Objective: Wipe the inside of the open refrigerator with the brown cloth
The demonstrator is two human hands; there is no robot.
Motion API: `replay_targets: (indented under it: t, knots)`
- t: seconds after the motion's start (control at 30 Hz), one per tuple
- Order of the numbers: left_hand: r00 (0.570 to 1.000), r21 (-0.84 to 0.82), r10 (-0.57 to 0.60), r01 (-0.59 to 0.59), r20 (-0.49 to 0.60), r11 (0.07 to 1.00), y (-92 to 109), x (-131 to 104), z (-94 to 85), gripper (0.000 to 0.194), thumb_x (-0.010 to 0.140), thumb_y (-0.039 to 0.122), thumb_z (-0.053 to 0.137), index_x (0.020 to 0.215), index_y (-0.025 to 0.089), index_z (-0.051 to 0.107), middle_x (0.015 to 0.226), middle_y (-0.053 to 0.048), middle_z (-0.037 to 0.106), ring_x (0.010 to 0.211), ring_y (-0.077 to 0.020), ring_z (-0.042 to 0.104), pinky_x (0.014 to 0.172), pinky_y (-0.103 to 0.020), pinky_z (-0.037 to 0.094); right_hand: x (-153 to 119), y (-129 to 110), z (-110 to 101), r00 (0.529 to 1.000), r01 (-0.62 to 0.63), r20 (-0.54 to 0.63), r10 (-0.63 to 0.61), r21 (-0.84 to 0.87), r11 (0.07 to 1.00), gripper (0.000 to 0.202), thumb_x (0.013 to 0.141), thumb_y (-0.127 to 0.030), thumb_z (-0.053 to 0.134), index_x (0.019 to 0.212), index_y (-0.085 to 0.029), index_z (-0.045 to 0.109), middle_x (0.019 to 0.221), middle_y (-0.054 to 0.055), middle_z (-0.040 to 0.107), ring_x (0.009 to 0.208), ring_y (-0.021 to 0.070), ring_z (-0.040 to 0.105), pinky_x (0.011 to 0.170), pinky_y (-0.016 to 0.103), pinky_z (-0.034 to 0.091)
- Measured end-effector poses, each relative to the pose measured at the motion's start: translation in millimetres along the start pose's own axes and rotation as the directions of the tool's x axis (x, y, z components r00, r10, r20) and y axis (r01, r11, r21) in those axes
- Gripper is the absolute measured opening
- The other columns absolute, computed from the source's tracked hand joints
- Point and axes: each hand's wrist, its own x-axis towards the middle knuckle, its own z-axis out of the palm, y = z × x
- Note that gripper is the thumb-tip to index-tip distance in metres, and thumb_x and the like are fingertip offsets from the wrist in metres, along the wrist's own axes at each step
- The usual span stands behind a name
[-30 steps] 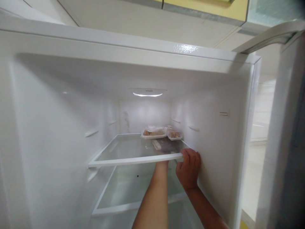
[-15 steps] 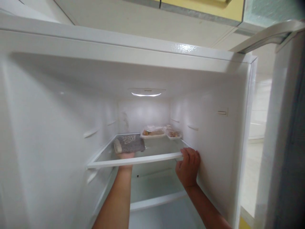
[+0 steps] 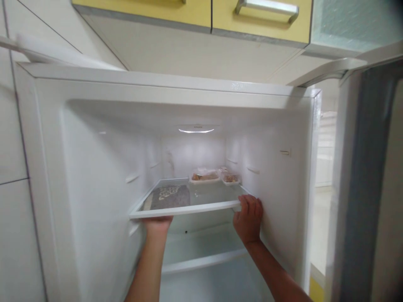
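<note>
A grey cloth [image 3: 168, 197] with pale lettering lies flat and spread against the left part of the glass fridge shelf [image 3: 214, 193], apparently seen through the glass. My left hand [image 3: 158, 223] is palm up beneath the shelf, supporting the cloth from below; its fingers are hidden by the shelf's white front edge and the cloth. At the shelf's front right corner, my right hand [image 3: 248, 216] has its fingers curled over the edge, gripping it close to the side wall.
Toward the back of the shelf sit a food tray [image 3: 204, 177] and a clear food box [image 3: 230, 178]. A lower shelf [image 3: 204, 261] lies underneath. The fridge door [image 3: 362, 180] stands open at right, and yellow cupboards [image 3: 261, 23] hang above.
My left hand has drawn the cloth toward the front left of the shelf, where it now looks flatter. My right hand keeps its hold on the corner. The camera view has shifted.
</note>
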Motion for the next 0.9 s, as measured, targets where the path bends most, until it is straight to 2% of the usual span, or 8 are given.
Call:
replay_targets:
  t: [0.17, 0.3, 0.4, 0.5, 0.6, 0.7, 0.8, 0.9]
  knots:
    - [0.998, 0.035, 0.055, -0.054, -0.025, 0.998, 18.4, -38.3, -6.2, 0.041, 0.095, 0.04, 0.049, 0.133, 0.031, 0.062, 0.14, -0.01, 0.065, 0.13, -0.0321, 0.06, 0.104, -0.061, 0.052, 2.4, -2.7, -5.2, 0.999, -0.015, 0.046, 0.013, 0.031, 0.999, 0.048, 0.077, -0.005, 0.05, 0.124, -0.014, 0.05, 0.122, 0.016, 0.058, 0.125, 0.0281, 0.045, 0.114, 0.056, 0.037]
    - [0.999, 0.018, -0.001, 0.001, -0.035, 1.0, 4.7, -59.1, -2.9, 0.04, 0.095, 0.037, 0.048, 0.132, 0.032, 0.063, 0.137, -0.008, 0.067, 0.127, -0.0304, 0.062, 0.105, -0.059, 0.051, 5.1, -8.2, -13.3, 0.995, -0.052, 0.087, 0.046, 0.063, 0.997, 0.052, 0.072, -0.005, 0.051, 0.123, -0.012, 0.052, 0.124, 0.017, 0.058, 0.127, 0.0298, 0.044, 0.116, 0.058, 0.035]
    - [0.991, -0.006, -0.094, 0.094, -0.096, 0.996, -32.2, -63.9, 9.7, 0.041, 0.095, 0.034, 0.044, 0.13, 0.031, 0.064, 0.132, -0.008, 0.071, 0.124, -0.0283, 0.065, 0.104, -0.056, 0.052, 6.6, -9.3, -21.0, 0.991, -0.066, 0.124, 0.05, 0.125, 0.99, 0.057, 0.068, -0.004, 0.051, 0.125, -0.012, 0.053, 0.127, 0.017, 0.057, 0.131, 0.0305, 0.043, 0.118, 0.059, 0.033]
    - [0.969, -0.022, -0.176, 0.175, -0.175, 0.984, -91.7, -63.1, 31.9, 0.041, 0.094, 0.031, 0.043, 0.127, 0.027, 0.067, 0.124, -0.008, 0.074, 0.119, -0.0268, 0.067, 0.105, -0.053, 0.052, 10.2, -5.0, -31.1, 0.987, -0.068, 0.156, 0.035, 0.214, 0.974, 0.057, 0.073, -0.004, 0.048, 0.129, -0.014, 0.055, 0.131, 0.015, 0.058, 0.133, 0.0287, 0.044, 0.12, 0.058, 0.032]
    - [0.951, -0.036, -0.255, 0.252, -0.173, 0.967, -157.0, -60.8, 54.2, 0.042, 0.092, 0.035, 0.045, 0.124, 0.022, 0.068, 0.123, -0.01, 0.074, 0.117, -0.0275, 0.068, 0.105, -0.051, 0.052, 17.7, 0.3, -41.9, 0.981, -0.1, 0.192, 0.042, 0.308, 0.946, 0.054, 0.08, -0.004, 0.041, 0.13, -0.017, 0.059, 0.131, 0.011, 0.062, 0.132, 0.0241, 0.049, 0.121, 0.054, 0.033]
    - [0.927, -0.03, -0.313, 0.314, -0.208, 0.949, -203.8, -60.2, 65.6, 0.044, 0.088, 0.037, 0.046, 0.12, 0.018, 0.07, 0.122, -0.012, 0.074, 0.114, -0.0266, 0.069, 0.103, -0.046, 0.053, 26.8, 1.6, -50.2, 0.967, -0.161, 0.241, 0.078, 0.344, 0.925, 0.048, 0.083, -0.005, 0.04, 0.122, -0.017, 0.065, 0.125, 0.009, 0.068, 0.124, 0.0216, 0.056, 0.12, 0.049, 0.036]
    - [0.922, -0.007, -0.313, 0.32, -0.228, 0.947, -218.8, -64.2, 65.9, 0.044, 0.086, 0.033, 0.046, 0.118, 0.016, 0.071, 0.118, -0.012, 0.075, 0.109, -0.0251, 0.07, 0.101, -0.042, 0.054, 33.7, -1.2, -56.5, 0.952, -0.199, 0.285, 0.109, 0.309, 0.93, 0.04, 0.087, -0.01, 0.043, 0.117, -0.015, 0.069, 0.123, 0.011, 0.07, 0.121, 0.0226, 0.059, 0.119, 0.049, 0.037]
    - [0.92, 0.013, -0.319, 0.331, -0.228, 0.944, -210.1, -75.5, 63.5, 0.043, 0.086, 0.031, 0.045, 0.113, 0.014, 0.073, 0.113, -0.012, 0.077, 0.104, -0.0239, 0.072, 0.098, -0.04, 0.055, 37.1, -5.2, -63.3, 0.94, -0.168, 0.333, 0.079, 0.248, 0.954, 0.04, 0.087, -0.012, 0.047, 0.121, -0.013, 0.067, 0.127, 0.013, 0.068, 0.126, 0.025, 0.056, 0.12, 0.05, 0.036]
